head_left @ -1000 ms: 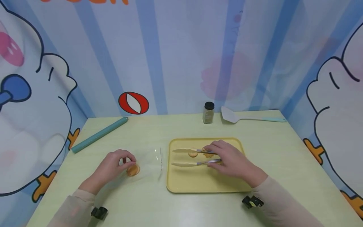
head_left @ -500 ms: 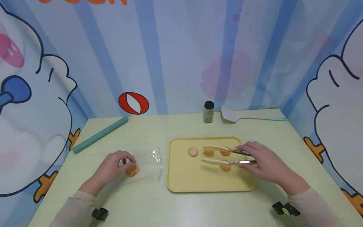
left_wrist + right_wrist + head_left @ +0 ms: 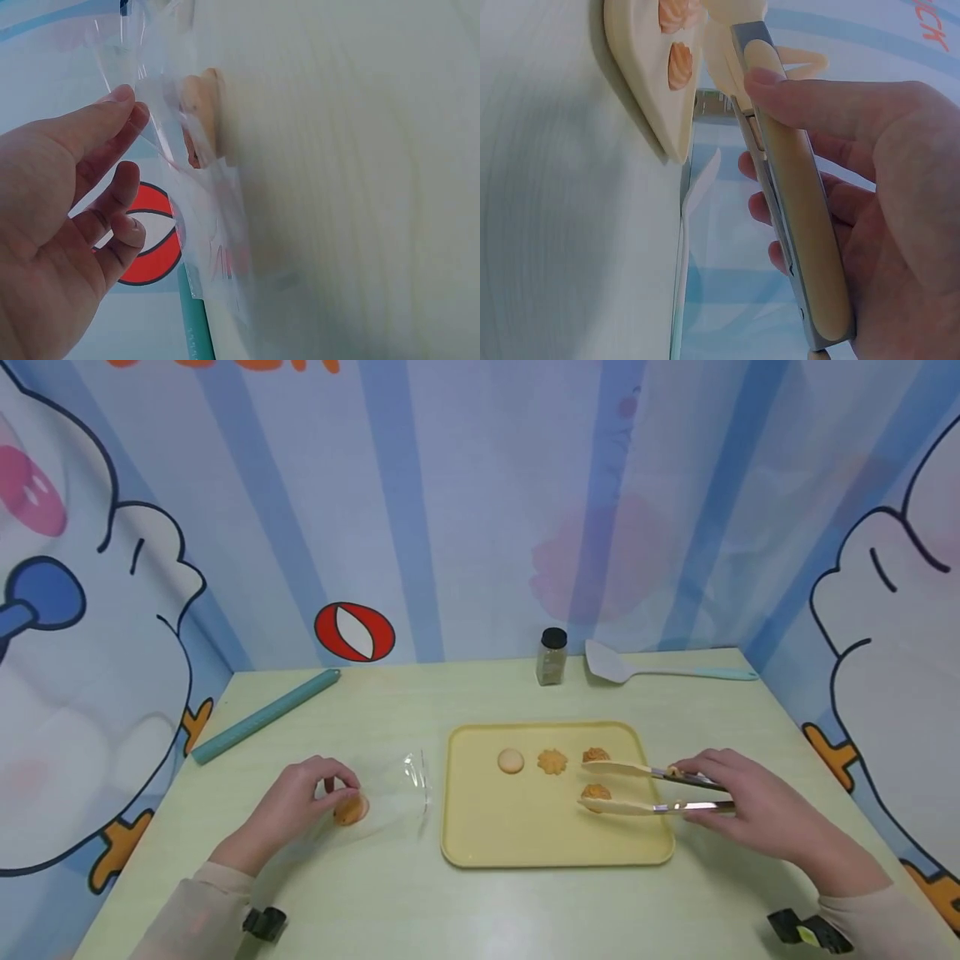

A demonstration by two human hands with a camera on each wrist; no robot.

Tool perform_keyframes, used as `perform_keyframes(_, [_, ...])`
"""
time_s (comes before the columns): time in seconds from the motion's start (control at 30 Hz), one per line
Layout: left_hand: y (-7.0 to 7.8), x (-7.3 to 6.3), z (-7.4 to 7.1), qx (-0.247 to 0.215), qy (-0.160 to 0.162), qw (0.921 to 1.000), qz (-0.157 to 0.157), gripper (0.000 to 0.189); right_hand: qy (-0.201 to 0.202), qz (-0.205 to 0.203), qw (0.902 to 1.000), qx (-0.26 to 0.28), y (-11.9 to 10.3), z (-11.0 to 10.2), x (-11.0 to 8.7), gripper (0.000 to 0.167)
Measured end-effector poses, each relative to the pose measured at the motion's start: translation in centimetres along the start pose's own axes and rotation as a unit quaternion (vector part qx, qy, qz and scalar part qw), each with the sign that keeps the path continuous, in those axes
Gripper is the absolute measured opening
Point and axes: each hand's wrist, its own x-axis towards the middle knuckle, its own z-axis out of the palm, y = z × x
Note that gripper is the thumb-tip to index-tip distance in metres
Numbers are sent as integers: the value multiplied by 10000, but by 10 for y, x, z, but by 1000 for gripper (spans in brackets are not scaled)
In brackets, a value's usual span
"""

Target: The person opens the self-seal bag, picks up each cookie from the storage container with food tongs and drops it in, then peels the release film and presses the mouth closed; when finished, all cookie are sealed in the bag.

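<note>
My left hand (image 3: 303, 797) pinches the edge of a clear plastic bag (image 3: 161, 112) between thumb and forefinger. Cookies (image 3: 199, 112) lie inside that bag on the table. In my right hand (image 3: 768, 810) is a pair of tongs (image 3: 686, 807) with cream tips, gripped by its handles. The tong arms are spread, with nothing clamped; their tips reach over the right part of a yellow tray (image 3: 517, 847). On the tray sit a round cookie (image 3: 511, 761), a flower-shaped cookie (image 3: 552, 762) and two swirled cookies (image 3: 597, 791), partly covered by the tongs.
A green rolling pin (image 3: 266, 716) lies at the back left of the table. Toward the back right stand a black-capped jar (image 3: 551, 658) and, beside it, a spatula (image 3: 660, 672) lying flat. A printed curtain (image 3: 487, 510) hangs behind the table.
My right hand has drawn the spread tongs rightward across the tray, uncovering the round and flower-shaped cookies. The left hand stays in place at the bag.
</note>
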Motion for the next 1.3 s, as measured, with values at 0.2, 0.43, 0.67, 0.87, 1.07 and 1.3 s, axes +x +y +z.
perform_keyframes(0.2, [-1, 1, 1, 4, -30, 10000, -54, 11, -191, 44, 9998, -29, 6, -2, -2, 54])
perform_keyframes(0.43, [-1, 0, 1, -4, -131, 9999, -93, 11, -333, 135, 9994, 18, 12, -2, -4, 54])
perform_keyframes(0.67, [0, -1, 0, -17, -88, 10000, -29, 11, -384, 82, 9992, 82, 16, -2, -3, 50])
perform_keyframes(0.87, [-2, -1, 0, -18, -139, 9998, -102, 11, -410, 42, 9991, 23, 18, 1, -2, 47])
perform_keyframes(1.07, [-3, -1, 0, 33, -72, 10000, -15, 12, -280, -72, 9996, -74, 15, 2, -1, 46])
perform_keyframes(1.3, [-2, -1, -1, 72, -6, 10000, -5, 13, -115, -232, 9996, -85, 3, 3, 9, 43])
